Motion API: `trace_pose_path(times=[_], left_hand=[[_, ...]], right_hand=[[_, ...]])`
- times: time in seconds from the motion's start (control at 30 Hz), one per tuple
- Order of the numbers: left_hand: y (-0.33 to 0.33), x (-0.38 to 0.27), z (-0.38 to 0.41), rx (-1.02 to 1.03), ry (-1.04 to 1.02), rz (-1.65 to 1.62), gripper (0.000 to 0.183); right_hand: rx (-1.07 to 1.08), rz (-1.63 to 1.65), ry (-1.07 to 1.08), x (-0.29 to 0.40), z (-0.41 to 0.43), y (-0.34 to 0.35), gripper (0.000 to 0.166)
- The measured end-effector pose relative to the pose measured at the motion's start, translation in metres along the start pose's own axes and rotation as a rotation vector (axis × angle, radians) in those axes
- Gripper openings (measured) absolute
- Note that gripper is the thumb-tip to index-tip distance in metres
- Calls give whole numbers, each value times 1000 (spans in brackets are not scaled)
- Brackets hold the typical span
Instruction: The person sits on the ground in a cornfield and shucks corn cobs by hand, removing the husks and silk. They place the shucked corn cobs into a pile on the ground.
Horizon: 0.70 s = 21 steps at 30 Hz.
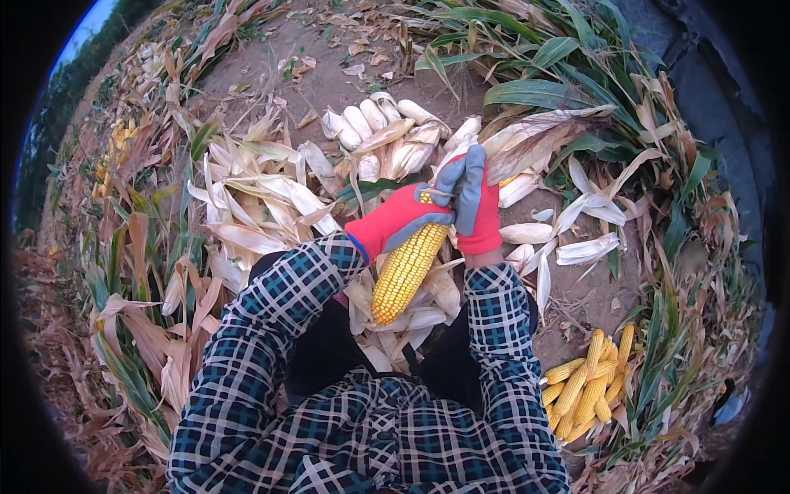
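Observation:
My left hand (pixel 407 213), in a red and grey work glove, grips the upper part of a yellow ear of corn (pixel 404 278). The bare kernels slant down and left over my lap. A thin tan strip crosses the glove's fingers, too small to name. Against it, my right hand (pixel 475 207), gloved alike, is closed at the ear's upper end with its fingers upward. Dry corn husk (pixel 524 139) with brown silk spreads out behind the right glove. The glove hides where that husk meets the ear. Loose pale husks (pixel 426 318) lie beneath the ear.
Several unpeeled ears (pixel 376 126) lie ahead on the soil. A heap of stripped husks (pixel 265 197) is at left. Peeled ears (pixel 583 386) are piled at lower right, with others (pixel 114 151) at far left. Green cornstalks (pixel 549 68) stretch along the right.

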<state>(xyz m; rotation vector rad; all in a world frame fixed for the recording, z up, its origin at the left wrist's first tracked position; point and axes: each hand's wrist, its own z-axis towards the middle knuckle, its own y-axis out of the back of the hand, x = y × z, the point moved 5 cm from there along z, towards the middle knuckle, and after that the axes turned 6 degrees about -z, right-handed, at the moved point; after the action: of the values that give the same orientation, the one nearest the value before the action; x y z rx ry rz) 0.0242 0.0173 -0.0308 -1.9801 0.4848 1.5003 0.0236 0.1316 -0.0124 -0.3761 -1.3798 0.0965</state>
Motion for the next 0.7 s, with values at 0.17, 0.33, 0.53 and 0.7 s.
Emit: trace_pose_path(times=[0.17, 0.33, 0.53, 0.7], left_hand=[[-12, -9, -4, 29, 102, -300, 36], [-7, -16, -15, 65, 11, -407, 47], [19, -68, -43, 113, -222, -664, 53], [53, -97, -58, 118, -459, -574, 72]], right_hand=[[156, 781, -27, 21, 9, 7, 49], [443, 1522, -61, 43, 3, 5, 41], [-324, 1301, 84, 24, 30, 143, 30], [-769, 728, -97, -62, 58, 177, 49]])
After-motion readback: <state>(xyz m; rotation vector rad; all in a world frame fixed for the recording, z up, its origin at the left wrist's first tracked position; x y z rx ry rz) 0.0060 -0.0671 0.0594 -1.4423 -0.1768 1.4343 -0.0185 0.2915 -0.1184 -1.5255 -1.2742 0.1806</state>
